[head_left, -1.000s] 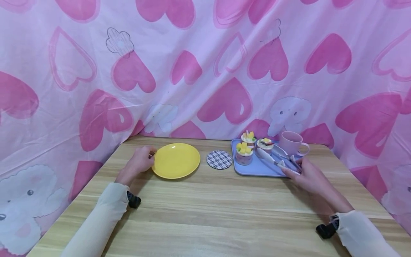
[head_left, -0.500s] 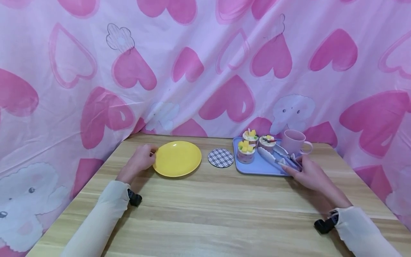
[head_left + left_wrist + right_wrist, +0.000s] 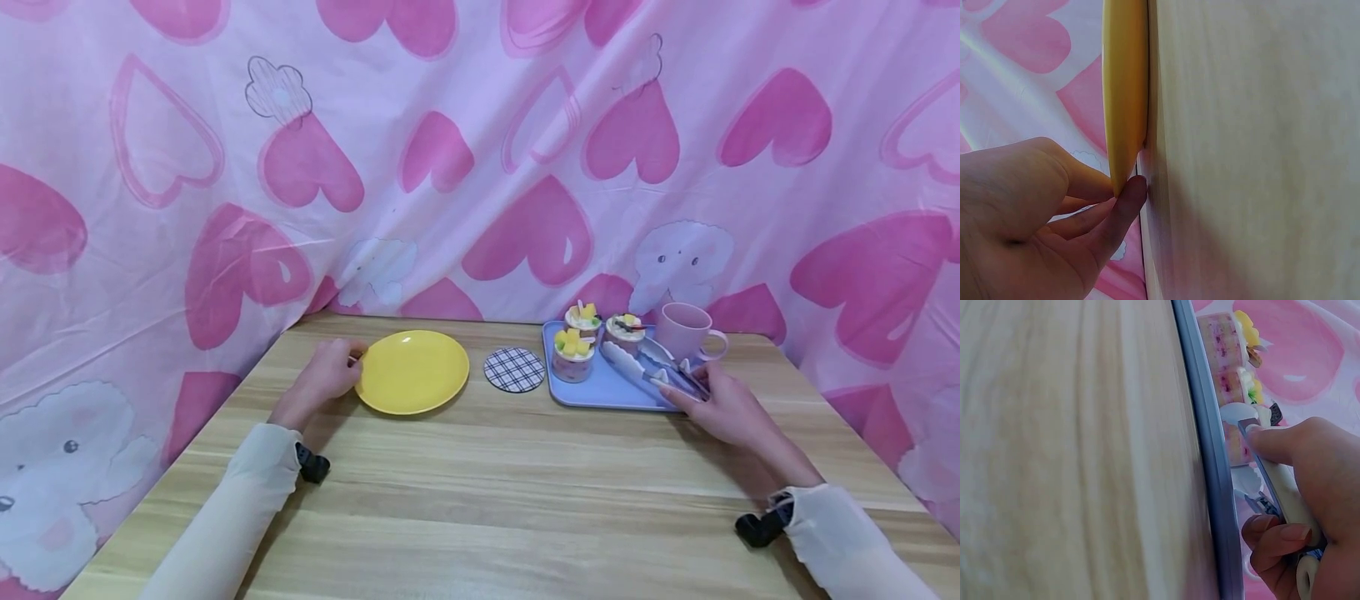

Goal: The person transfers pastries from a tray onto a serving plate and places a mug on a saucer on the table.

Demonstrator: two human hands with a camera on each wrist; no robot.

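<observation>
My left hand [image 3: 324, 373] pinches the left rim of a yellow plate [image 3: 412, 372] on the table; the left wrist view shows thumb and fingers at the edge of the plate [image 3: 1125, 94]. In my right hand [image 3: 726, 410] is a pair of tongs [image 3: 637, 367], gripped near the handle end, its two arms spread over a blue tray [image 3: 600, 396]. Ahead of the tongs, on the tray, stand several small dessert cups topped with cream and fruit, the front one [image 3: 573, 357] nearest the plate. In the right wrist view the thumb presses along one tong arm [image 3: 1275, 487].
A pink mug [image 3: 684, 330] stands at the tray's back right. Between plate and tray lies a round checked coaster [image 3: 514, 370]. Behind the wooden table [image 3: 480, 500] hangs a pink heart-patterned cloth [image 3: 525, 125].
The view shifts slightly. Both hands keep their places at the plate and the tongs, and nothing else visibly moves.
</observation>
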